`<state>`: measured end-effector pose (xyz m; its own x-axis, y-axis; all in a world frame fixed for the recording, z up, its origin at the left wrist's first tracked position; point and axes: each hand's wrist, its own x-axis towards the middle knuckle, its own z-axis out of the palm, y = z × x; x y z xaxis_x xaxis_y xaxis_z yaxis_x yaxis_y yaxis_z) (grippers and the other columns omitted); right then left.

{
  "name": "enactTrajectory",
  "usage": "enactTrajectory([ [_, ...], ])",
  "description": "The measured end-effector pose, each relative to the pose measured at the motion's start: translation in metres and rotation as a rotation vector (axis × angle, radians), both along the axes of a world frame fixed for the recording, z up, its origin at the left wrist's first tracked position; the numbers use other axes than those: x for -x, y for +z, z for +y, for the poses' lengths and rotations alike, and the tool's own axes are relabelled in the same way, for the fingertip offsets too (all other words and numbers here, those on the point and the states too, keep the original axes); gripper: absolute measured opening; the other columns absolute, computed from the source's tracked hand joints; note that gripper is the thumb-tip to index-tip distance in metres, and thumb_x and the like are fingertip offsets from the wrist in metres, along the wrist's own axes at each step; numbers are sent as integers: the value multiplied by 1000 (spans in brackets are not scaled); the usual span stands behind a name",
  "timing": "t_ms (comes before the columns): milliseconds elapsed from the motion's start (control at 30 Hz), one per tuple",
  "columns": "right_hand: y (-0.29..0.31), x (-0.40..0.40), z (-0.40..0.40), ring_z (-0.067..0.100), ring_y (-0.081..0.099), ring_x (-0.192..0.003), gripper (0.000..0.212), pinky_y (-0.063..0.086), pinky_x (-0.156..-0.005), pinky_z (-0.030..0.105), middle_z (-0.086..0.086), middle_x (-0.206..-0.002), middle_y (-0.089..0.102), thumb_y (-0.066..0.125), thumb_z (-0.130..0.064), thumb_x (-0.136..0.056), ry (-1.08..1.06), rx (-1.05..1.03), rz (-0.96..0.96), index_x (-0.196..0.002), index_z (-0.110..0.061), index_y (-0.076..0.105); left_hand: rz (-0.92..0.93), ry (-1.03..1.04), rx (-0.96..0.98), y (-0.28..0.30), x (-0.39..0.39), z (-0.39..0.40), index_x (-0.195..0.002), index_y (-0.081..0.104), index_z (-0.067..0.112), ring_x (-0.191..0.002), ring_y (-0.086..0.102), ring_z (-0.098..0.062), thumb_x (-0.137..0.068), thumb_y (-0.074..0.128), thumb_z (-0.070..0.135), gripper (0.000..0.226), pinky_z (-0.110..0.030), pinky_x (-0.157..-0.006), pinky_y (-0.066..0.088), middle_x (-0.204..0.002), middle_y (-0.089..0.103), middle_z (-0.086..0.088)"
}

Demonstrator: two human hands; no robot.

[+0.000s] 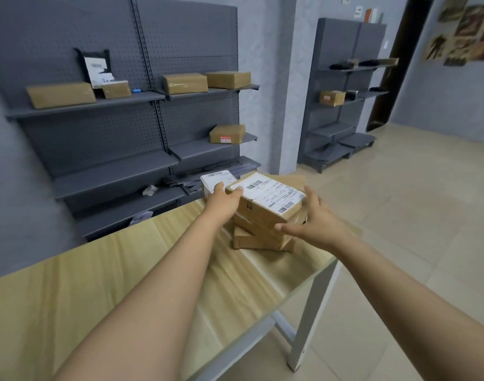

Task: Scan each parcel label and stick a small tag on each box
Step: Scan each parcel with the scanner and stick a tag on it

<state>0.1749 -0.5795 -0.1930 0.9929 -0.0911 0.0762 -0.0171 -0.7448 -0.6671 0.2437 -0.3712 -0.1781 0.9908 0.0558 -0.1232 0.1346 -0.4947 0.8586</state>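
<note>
A stack of brown cardboard parcels (pixel 258 237) stands at the far end of the wooden table (pixel 111 284). The top parcel (pixel 271 198) lies askew and carries a white barcode label. My left hand (pixel 224 199) grips its left edge, fingers curled over the top. At the parcel's right front corner, my right hand (pixel 312 218) has its fingers straight along the side and the thumb up by the right edge. Just behind the stack on the left sits a white labelled parcel (pixel 217 178). No scanner or tags are visible.
Grey pegboard shelving (pixel 103 104) behind the table holds several brown boxes (pixel 184 83) and a black mailer bag (pixel 96 67). A second shelf unit (pixel 345 94) stands by the far wall. Tiled floor (pixel 400 215) lies to the right of the table's edge.
</note>
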Motion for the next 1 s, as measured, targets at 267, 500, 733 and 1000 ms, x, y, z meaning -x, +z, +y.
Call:
enactTrajectory([
  [267,3,-23,14,23,28,-138,112,26,-114,35,6,-147,25,84,-47,-62,136,-130,-101,-149,-29,17,-93,212,53,6,7,27,-114,59,17,-107,56,-23,-90,56,37,32,-31,-94,44,-116,59,-2],
  [500,32,-18,103,21,31,-137,110,31,-111,40,-2,-151,27,82,-53,-62,445,-122,-144,-148,-39,14,-149,429,75,23,60,137,-80,55,21,-77,50,-19,-86,55,33,14,-33,-73,42,-83,56,3],
  [733,38,22,233,14,30,-137,112,28,-106,29,-7,-152,21,82,-52,-62,722,-130,-99,-149,-37,14,-127,560,50,26,152,266,-72,53,21,-68,49,-20,-79,57,29,11,-30,-67,37,-75,55,-2],
  [1000,20,108,390,14,36,-133,111,36,-105,32,-10,-151,22,85,-48,-60,951,-163,-12,-148,-38,19,-70,728,21,12,288,416,-84,60,21,-81,62,-21,-88,58,26,8,-39,-87,52,-89,67,-2],
])
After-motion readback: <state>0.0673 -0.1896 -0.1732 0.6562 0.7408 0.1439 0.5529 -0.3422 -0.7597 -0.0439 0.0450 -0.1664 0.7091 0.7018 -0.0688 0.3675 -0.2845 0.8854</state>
